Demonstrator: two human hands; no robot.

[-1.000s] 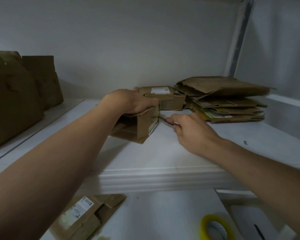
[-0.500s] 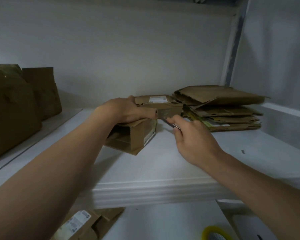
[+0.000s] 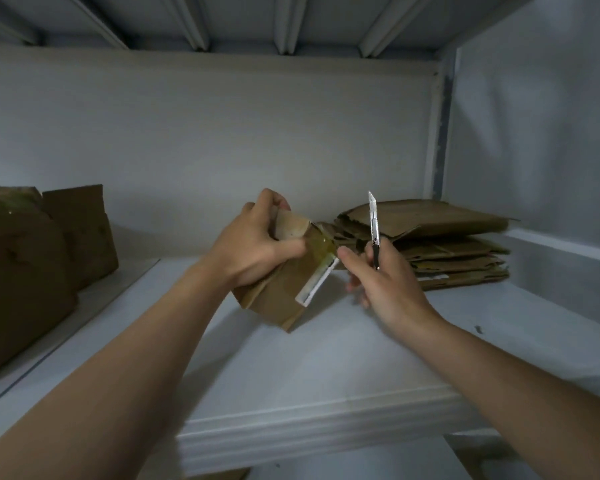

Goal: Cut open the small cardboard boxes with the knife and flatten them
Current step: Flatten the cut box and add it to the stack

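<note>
The left grip is clamped on a small cardboard box, thumb across its taped face and fingers curled over a bent top flap. It holds the box tilted on one corner over the white shelf (whether that low corner touches the shelf cannot be told). The right grip, just beside it, is closed round the handle of a knife. The blade points straight up, clear of the cardboard, while one outstretched finger reaches toward the box's edge, near a strip of yellowish tape and a white label. Just beyond the right grip lies a stack of flattened boxes. Well out past the left grip stand larger brown boxes, not flattened.

The step in hand appears to be cutting this box open, caught with the blade off the work and the taped seam turned toward the knife. The next move, by the look of it, calls for bringing the blade down onto the tape beside the left thumb. The cut should then run away from that thumb, after which the box can be pressed flat for the stack.
</note>
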